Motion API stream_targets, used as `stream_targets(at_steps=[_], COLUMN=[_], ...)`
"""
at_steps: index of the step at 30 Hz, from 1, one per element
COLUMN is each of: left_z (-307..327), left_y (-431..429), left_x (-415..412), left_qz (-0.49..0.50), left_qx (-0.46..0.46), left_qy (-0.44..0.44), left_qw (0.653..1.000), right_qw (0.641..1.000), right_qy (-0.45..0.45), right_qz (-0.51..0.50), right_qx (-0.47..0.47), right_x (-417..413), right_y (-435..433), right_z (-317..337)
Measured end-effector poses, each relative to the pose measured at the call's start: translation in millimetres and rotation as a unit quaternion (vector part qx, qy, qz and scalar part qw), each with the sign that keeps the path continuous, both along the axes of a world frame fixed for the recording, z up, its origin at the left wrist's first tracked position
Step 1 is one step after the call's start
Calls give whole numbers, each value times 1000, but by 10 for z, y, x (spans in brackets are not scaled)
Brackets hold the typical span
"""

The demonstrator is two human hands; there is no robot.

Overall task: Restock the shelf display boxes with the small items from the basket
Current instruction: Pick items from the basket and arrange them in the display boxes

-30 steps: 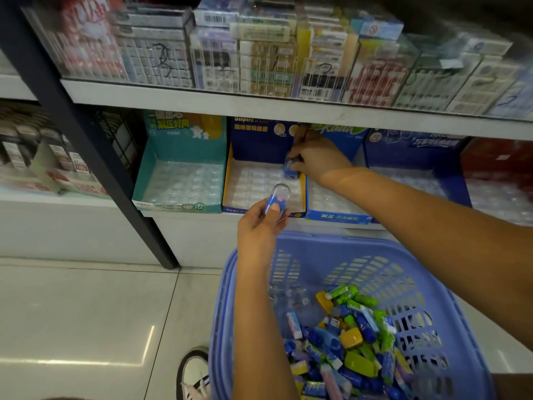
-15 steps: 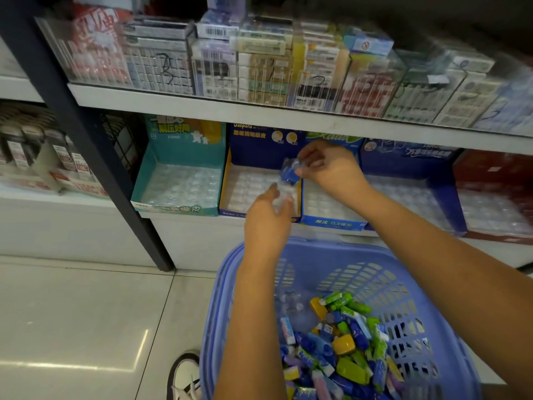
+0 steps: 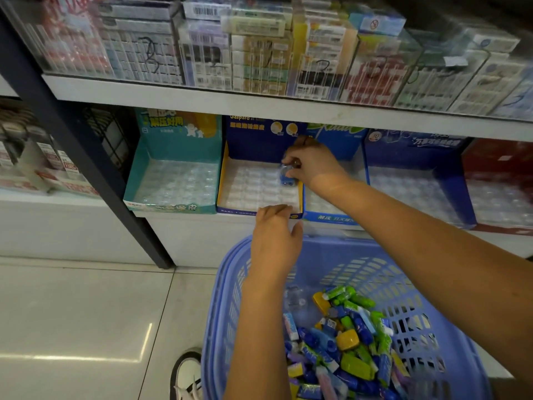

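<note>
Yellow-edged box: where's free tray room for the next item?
In the yellow-edged box, cells are bare from its left wall to the blue item the right hand holds by the right wall. The front-right corner is crowded by the left hand.

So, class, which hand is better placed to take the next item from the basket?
Left. The left hand looks free, nearest the blue basket; the right hand pinches a blue item over the Gaspard display box.
</note>
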State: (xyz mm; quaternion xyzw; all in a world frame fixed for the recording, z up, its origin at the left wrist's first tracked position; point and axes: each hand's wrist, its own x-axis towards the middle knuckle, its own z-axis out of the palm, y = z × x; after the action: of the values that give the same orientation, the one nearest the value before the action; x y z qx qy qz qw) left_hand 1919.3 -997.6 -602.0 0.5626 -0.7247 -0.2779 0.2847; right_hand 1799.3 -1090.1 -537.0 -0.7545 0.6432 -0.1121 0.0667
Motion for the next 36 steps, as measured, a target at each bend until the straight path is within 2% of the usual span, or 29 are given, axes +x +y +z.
stream_targets(at_steps=[4, 11, 15, 17, 19, 21, 23, 26, 30, 32, 36], left_z=[-17, -1, 89, 78, -56, -237, -470, -866, -1281, -1408, -1497], left_y=[4, 19, 210, 270, 283, 327, 420, 647, 953, 1016, 1020], left_x=[11, 2, 17, -8, -75, -152, -233, -345, -436, -482, -524], left_qz=[-5, -31, 33, 40, 8, -20, -48, -122, -186, -205, -201], left_qx=[2, 4, -31, -27, 36, 131, 210, 290, 365, 384, 382], left_qy=[15, -10, 153, 182, 152, 93, 11, -106, -174, -192, -213], left_qw=[1000, 999, 987, 982, 988, 987, 977, 943, 896, 879, 876], right_qw=[1000, 997, 995, 997, 996, 996, 991, 958, 896, 890, 904], right_qy=[-8, 70, 93, 36, -50, -83, -85, -61, -89, -75, -72], right_qz=[-25, -3, 26, 49, 44, 27, -13, -59, -37, -7, -1], right_qx=[1, 32, 18, -42, -62, -9, 99, 272, 433, 450, 422], right_x=[-33, -38, -73, -123, -207, -329, -484, -681, -797, -795, -768], right_y=[47, 39, 273, 576, 930, 1265, 1560, 1931, 2246, 2312, 2341], right_z=[-24, 70, 132, 82, -39, -268, -602, -1146, -1697, -1862, -2017])
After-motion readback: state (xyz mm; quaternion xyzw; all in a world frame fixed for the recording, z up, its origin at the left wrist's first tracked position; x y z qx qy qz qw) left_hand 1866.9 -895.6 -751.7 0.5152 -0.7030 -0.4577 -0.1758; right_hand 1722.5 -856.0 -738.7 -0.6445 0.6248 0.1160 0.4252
